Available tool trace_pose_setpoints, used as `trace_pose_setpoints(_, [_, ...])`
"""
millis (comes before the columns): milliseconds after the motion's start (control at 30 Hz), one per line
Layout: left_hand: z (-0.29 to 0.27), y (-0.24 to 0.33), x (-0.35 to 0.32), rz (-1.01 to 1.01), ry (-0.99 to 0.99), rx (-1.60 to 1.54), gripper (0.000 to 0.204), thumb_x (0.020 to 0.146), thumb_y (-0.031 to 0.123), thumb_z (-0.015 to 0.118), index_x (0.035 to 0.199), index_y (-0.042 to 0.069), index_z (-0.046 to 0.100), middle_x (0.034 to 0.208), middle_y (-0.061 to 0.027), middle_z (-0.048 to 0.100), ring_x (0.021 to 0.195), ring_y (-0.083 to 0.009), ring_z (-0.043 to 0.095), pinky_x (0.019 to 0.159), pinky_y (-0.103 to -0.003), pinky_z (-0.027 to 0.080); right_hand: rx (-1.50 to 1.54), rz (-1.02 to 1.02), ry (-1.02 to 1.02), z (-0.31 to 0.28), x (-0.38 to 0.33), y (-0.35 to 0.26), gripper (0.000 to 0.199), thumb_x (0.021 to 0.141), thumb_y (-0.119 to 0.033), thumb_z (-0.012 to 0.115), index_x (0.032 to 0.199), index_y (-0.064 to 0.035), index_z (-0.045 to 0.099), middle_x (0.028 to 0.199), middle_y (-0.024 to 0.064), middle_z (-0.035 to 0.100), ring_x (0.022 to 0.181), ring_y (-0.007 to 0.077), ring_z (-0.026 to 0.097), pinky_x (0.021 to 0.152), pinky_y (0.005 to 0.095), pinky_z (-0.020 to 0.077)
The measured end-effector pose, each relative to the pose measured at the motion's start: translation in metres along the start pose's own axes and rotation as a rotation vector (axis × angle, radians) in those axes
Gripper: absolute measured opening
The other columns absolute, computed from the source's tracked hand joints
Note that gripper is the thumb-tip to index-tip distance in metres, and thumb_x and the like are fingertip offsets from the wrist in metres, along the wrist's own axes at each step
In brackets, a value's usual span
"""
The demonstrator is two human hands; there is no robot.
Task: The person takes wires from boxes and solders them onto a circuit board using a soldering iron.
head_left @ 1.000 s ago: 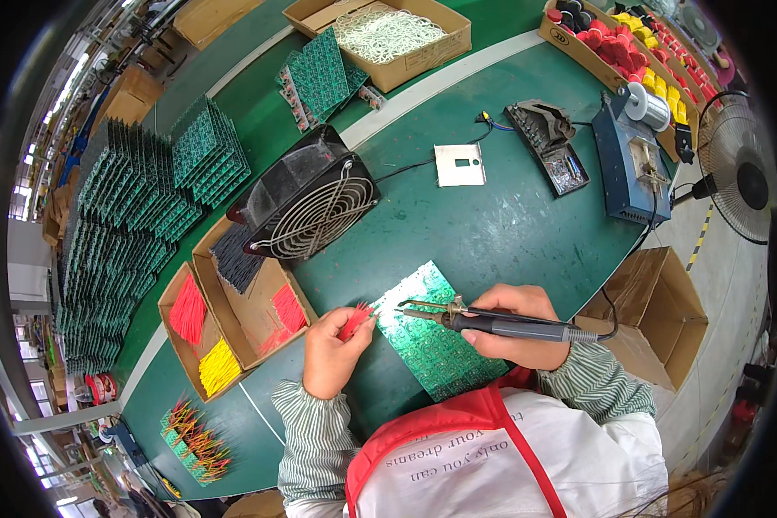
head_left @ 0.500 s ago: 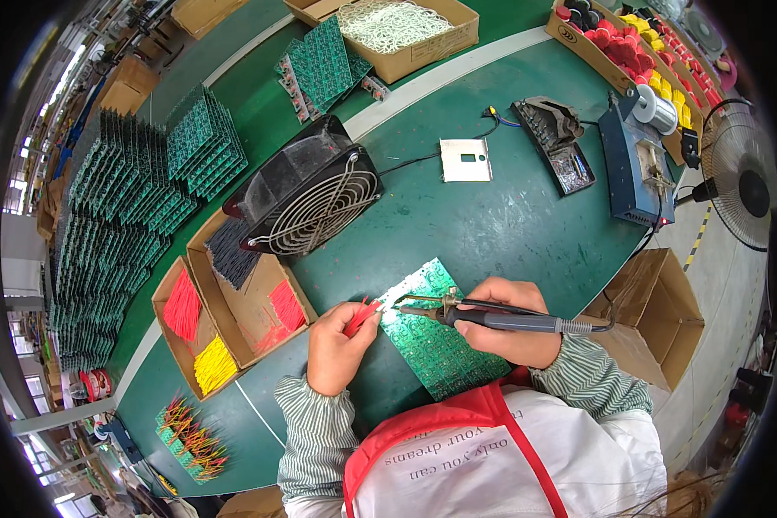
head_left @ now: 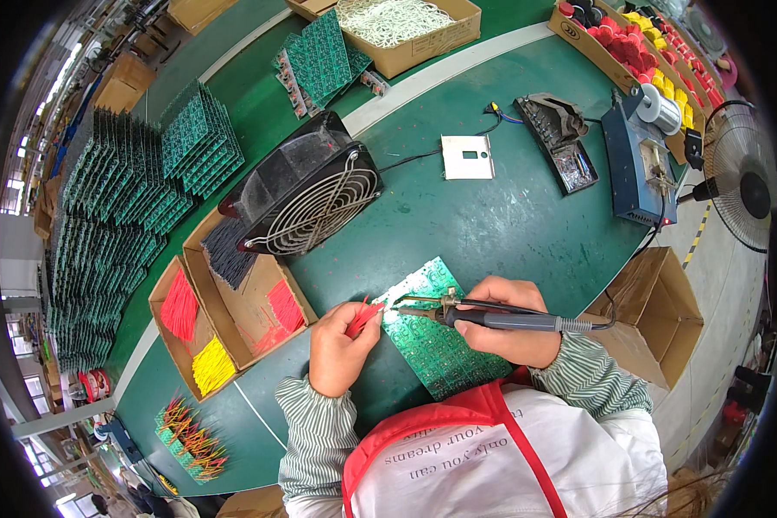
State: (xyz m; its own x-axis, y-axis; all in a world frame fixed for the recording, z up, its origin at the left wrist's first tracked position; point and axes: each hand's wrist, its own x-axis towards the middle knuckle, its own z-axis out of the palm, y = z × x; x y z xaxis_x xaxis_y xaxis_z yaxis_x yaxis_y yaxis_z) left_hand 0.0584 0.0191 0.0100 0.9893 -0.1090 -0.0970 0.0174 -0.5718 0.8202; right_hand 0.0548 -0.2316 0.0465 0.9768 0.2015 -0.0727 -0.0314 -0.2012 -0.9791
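Note:
A green circuit board (head_left: 445, 345) lies on the green-topped table in front of me. Closed around a small bunch of red wires (head_left: 364, 319), my left hand (head_left: 341, 345) sits at the board's left edge. My right hand (head_left: 518, 326) grips a soldering iron (head_left: 509, 320) with a black and grey handle and a thin metal feed tube beside its tip. That tip points left, close to the wire ends at the board's upper left edge. Whether it touches the board I cannot make out.
Left of the board stands a cardboard tray (head_left: 259, 354) with red, yellow and black wires. Behind it is a black fan (head_left: 306, 190). A blue solder feeder (head_left: 639, 164) with a spool stands at right, above an open carton (head_left: 652, 315). Stacked boards (head_left: 121, 173) fill the far left.
Both hands stay almost in place, with the soldering iron and red wires still held. The view has shifted very slightly.

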Motion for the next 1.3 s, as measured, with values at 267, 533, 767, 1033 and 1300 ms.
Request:
trace_pose_setpoints(267, [-0.001, 0.003, 0.000, -0.059, -0.008, -0.001, 0.016, 0.080, 0.012, 0.071, 0.086, -0.002, 0.065, 0.072, -0.0123, 0.061, 0.062, -0.0202, 0.057, 0.059, -0.031, 0.045, 0.016, -0.002, 0.026, -0.008, -0.002, -0.008, 0.019, 0.074, -0.013, 0.074, 0.084, -0.0008, 0.063, 0.065, 0.0047, 0.062, 0.058, 0.0082, 0.056, 0.053, 0.0249, 0.0448])
trace_pose_setpoints(533, [-0.016, 0.011, -0.003, -0.005, 0.086, 0.099, 0.014, 0.081, 0.011, 0.070, 0.086, -0.001, 0.066, 0.075, -0.0125, 0.063, 0.063, -0.0211, 0.059, 0.059, -0.031, 0.047, 0.018, 0.012, 0.041, -0.012, -0.006, -0.009, 0.018, 0.074, -0.013, 0.073, 0.084, -0.0009, 0.064, 0.067, 0.0053, 0.063, 0.060, 0.0092, 0.059, 0.055, 0.0248, 0.0468])
trace_pose_setpoints(767, [-0.032, 0.038, 0.002, 0.201, 0.351, 0.448, 0.009, 0.081, 0.011, 0.069, 0.087, 0.005, 0.068, 0.078, -0.0107, 0.063, 0.066, -0.0255, 0.061, 0.058, -0.034, 0.048, 0.039, 0.037, 0.077, -0.021, -0.010, -0.007, 0.019, 0.074, -0.013, 0.073, 0.084, -0.0007, 0.064, 0.069, 0.0056, 0.065, 0.062, 0.0089, 0.060, 0.056, 0.0254, 0.0476])
trace_pose_setpoints(1033, [0.010, 0.034, 0.013, 0.154, 0.040, 0.204, 0.013, 0.080, 0.012, 0.070, 0.084, 0.001, 0.066, 0.074, -0.0126, 0.060, 0.064, -0.0290, 0.059, 0.057, -0.036, 0.046, 0.020, 0.030, 0.097, -0.020, -0.010, -0.005, 0.020, 0.074, -0.015, 0.073, 0.083, -0.0007, 0.063, 0.069, 0.0049, 0.063, 0.062, 0.0084, 0.058, 0.057, 0.0247, 0.0468])
trace_pose_setpoints(1300, [0.011, 0.033, 0.015, 0.128, 0.012, 0.191, 0.013, 0.079, 0.012, 0.070, 0.082, 0.000, 0.066, 0.073, -0.0125, 0.060, 0.063, -0.0288, 0.058, 0.057, -0.036, 0.045, 0.023, 0.021, 0.088, -0.016, -0.004, 0.003, 0.019, 0.073, -0.015, 0.074, 0.082, -0.0017, 0.062, 0.069, 0.0052, 0.063, 0.062, 0.0092, 0.058, 0.057, 0.0253, 0.0467])
